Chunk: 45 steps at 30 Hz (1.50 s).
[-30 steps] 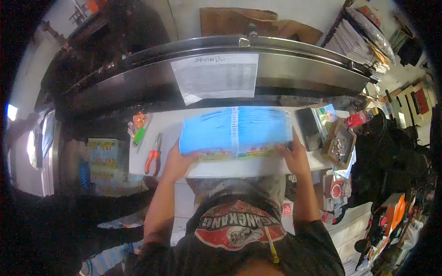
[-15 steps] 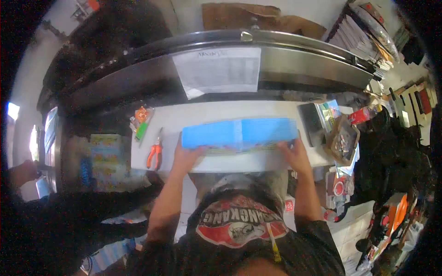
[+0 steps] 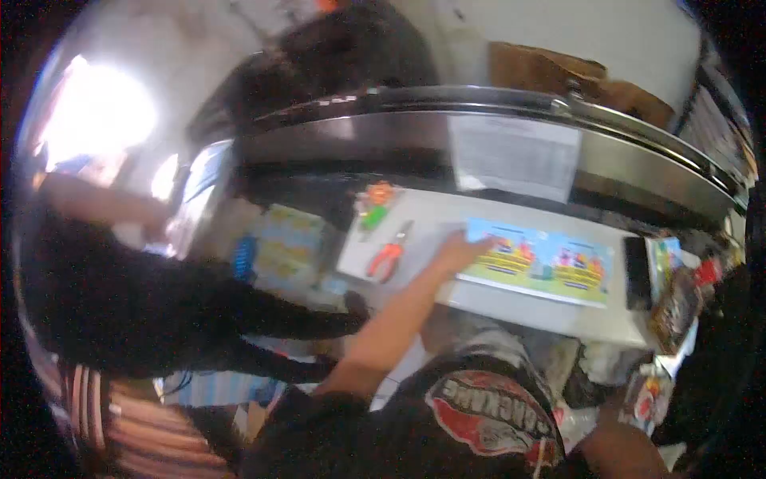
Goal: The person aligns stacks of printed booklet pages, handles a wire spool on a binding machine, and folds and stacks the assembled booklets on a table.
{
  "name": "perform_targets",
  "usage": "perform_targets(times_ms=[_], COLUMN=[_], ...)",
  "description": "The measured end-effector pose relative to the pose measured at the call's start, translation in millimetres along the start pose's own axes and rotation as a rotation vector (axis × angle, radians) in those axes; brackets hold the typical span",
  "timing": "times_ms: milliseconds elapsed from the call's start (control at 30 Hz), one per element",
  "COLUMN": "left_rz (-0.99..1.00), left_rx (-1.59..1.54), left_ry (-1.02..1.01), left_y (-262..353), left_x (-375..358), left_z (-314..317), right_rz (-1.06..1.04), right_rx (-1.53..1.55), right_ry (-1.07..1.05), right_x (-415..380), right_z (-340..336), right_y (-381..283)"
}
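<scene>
A stack of printed sheets (image 3: 538, 262) in blue, yellow and green lies flat on the white tabletop (image 3: 511, 302). My left hand (image 3: 461, 252) is at the left end of the stack, its fingers blurred against the edge; whether they grip it cannot be made out. My right forearm (image 3: 624, 447) is low at the right, near my body, and the hand itself is not clearly seen. Pliers with orange handles (image 3: 387, 259) lie left of the stack, below a small packet with orange and green items (image 3: 375, 209).
A dark flat object (image 3: 637, 273) and a brown tray (image 3: 676, 310) sit at the table's right end. A metal rail with a hanging paper (image 3: 515, 160) runs behind. At the left stands another person, whose arm (image 3: 104, 201) shows near a bright opening.
The view has turned left. The blue stack between my hands now lies with a printed face up. My right hand has left it and dropped toward my body.
</scene>
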<state>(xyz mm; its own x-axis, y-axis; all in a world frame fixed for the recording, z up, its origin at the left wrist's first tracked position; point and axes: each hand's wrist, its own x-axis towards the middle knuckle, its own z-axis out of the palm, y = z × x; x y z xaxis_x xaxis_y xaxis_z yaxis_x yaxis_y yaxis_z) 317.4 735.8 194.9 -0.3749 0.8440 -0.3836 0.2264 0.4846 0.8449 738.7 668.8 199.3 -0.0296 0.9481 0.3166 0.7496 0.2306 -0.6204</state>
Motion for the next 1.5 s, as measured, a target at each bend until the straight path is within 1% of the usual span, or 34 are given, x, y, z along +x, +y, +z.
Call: perform_targets(times_ms=[33,100,167,200,233,267,367,467,500,567,600,633,667,733,767,800,833,867,900,933,967,1000,1033,1100,1133,1167,1200,1233,1267,1300,1367,1400,1467,1500], left_rz=[0.022,0.094,0.095,0.072,0.061,0.132,0.130,0.156,0.156,-0.007,0.042,0.174,0.146,0.133,0.065,-0.012,-0.081,0.045,0.181,0.225,0.253,0.108,-0.011,0.045,0.037,0.218,0.196,0.149,0.117,0.085,0.043,0.057,0.082,0.140], left_rx=[0.048,0.046,0.042,-0.058,-0.145,-0.111,-0.118,-0.093,-0.097,-0.153,-0.123,0.029,0.074,0.095,0.140,0.180,-0.125,-0.088,-0.028,0.077,0.153,0.125,0.158,-0.179,-0.164,0.046,0.088,0.158,0.011,-0.157,-0.156,-0.102,0.005,-0.027], left_ry=[0.037,0.073,0.061,-0.004,-0.060,0.012,0.026,0.053,0.045,-0.122,-0.060,0.110,0.131,0.141,0.125,0.068,-0.071,-0.074,-0.033,0.102,0.207,0.140,0.120,-0.089,-0.090,0.109,0.146,0.159,0.062,-0.044,-0.053,0.003,0.121,0.135], left_y=[-2.9,-17.9,-28.0,-33.2,-24.9,-19.8,-3.3,-28.5,-18.3,-13.1,-29.8,-50.2,-52.6,-22.6,-3.0,3.0,-9.4,-16.0,-21.2,-33.7,-44.8,-23.8,4.1,-14.9,-15.1,-32.3,-26.1,-19.9,-19.2,-7.6,-19.9,-25.7,1.5,-20.0], left_x=[-2.2,0.9,6.2,8.5,6.7,-1.7,-19.5,3.2,-0.6,-7.5,12.9,29.5,24.0,11.4,-5.8,-19.1,-13.4,-10.3,-6.6,7.3,19.7,0.2,-27.6,-12.2,-7.6,10.4,14.2,5.6,-6.8,-10.1,0.8,3.9,-26.2,-15.0], left_z=[3.8,5.5,4.4,7.9,9.1,8.0,6.6,11.4,10.9,6.5,15.2,20.1,13.6,13.1,4.0,6.3,7.1,23.0,15.2,7.7,18.2,12.8,11.6,15.4,19.4,26.1,26.1,21.6,16.7,24.7,17.3,12.2,-1.3,-12.8], right_rz=[0.020,0.047,0.049,0.036,0.022,0.025,0.034,0.043,0.043,0.038,0.038,0.045,0.061,0.063,0.063,0.068,0.075,0.066,0.072,0.075,0.077,0.084,0.085,0.094,0.095,0.092,0.088,0.100,0.114,0.124,0.134,0.135,0.118,0.103], right_rx=[0.009,0.019,0.017,0.011,0.008,0.021,0.024,0.027,0.024,0.019,0.031,0.038,0.035,0.034,0.035,0.030,0.013,0.011,0.024,0.039,0.034,0.039,0.028,0.013,0.015,0.026,0.026,0.028,0.024,0.012,0.005,0.009,0.016,0.028], right_ry=[0.003,0.005,0.018,0.023,0.032,0.035,0.033,0.039,0.043,0.047,0.046,0.041,0.038,0.049,0.040,0.034,0.036,0.046,0.048,0.050,0.058,0.054,0.044,0.052,0.053,0.062,0.059,0.063,0.057,0.053,0.060,0.069,0.110,0.143], right_x=[-3.1,-6.1,-11.0,-12.3,-14.3,-17.5,-24.3,-31.8,-32.7,-37.2,-37.2,-41.0,-43.4,-46.1,-46.4,-48.8,-49.2,-49.5,-50.1,-50.6,-55.3,-56.9,-56.6,-56.1,-54.8,-57.4,-59.4,-62.1,-62.9,-59.1,-60.4,-61.0,-49.9,-40.3], right_z=[-1.5,-2.9,-6.3,-8.0,-7.1,-5.2,-7.4,-11.5,-16.0,-17.0,-15.2,-15.3,-14.9,-17.0,-17.2,-21.2,-26.3,-25.6,-21.7,-20.8,-24.6,-23.9,-27.2,-31.0,-26.1,-25.7,-26.0,-28.1,-32.7,-37.0,-39.3,-40.3,-45.9,-53.8], right_y=[2.7,6.0,8.7,10.4,9.9,9.4,15.2,19.2,21.0,21.9,25.1,27.5,28.3,30.0,31.7,30.5,27.8,27.0,27.6,32.6,34.9,34.4,33.4,26.8,27.2,30.9,33.0,31.8,35.4,37.2,35.1,34.0,23.2,19.0])
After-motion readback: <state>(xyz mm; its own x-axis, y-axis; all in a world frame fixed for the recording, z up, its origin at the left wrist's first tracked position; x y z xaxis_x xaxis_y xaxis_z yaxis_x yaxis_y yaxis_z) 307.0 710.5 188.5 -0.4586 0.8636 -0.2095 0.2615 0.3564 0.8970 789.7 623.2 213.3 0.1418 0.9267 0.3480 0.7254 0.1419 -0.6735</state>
